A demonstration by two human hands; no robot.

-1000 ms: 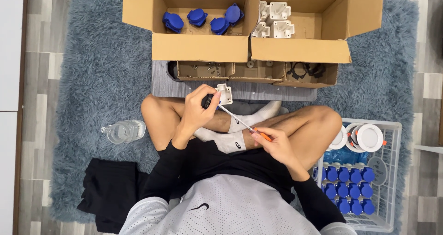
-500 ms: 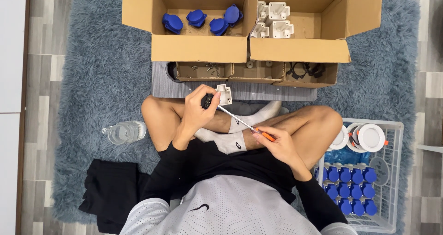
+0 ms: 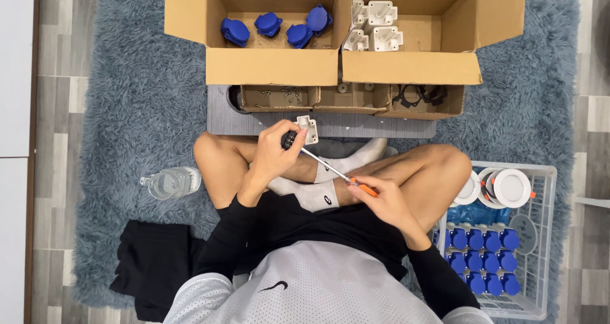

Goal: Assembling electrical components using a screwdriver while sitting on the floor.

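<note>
— Grey wood flooring is showing at the edges, and a shaggy blue-grey rug is lying under everything. Someone is sitting cross-legged on it, and the camera is looking straight down at the lap.

— What is each hand doing?

— Left hand is curling its fingers tight around a small white plastic part with something dark behind it, holding it just above the left knee. Right hand is pinching the orange handle of a thin screwdriver between thumb and fingertips.

— How is the tool lying?

— Its shaft is slanting up and to the left, from the right hand by the right thigh toward the part; the tip is meeting the part where the left fingers are covering it, so I cannot tell the exact contact. The part is sitting up-left of the right hand, along the shaft's own line, and the left hand is the one on it.

— And around them?

— Two open cardboard boxes are standing ahead, one holding blue round caps, the other white brackets. Shallow trays of small hardware are sitting in front of them. A white wire basket of blue pieces is resting by the right knee, a clear water bottle and folded black cloth by the left.
</note>
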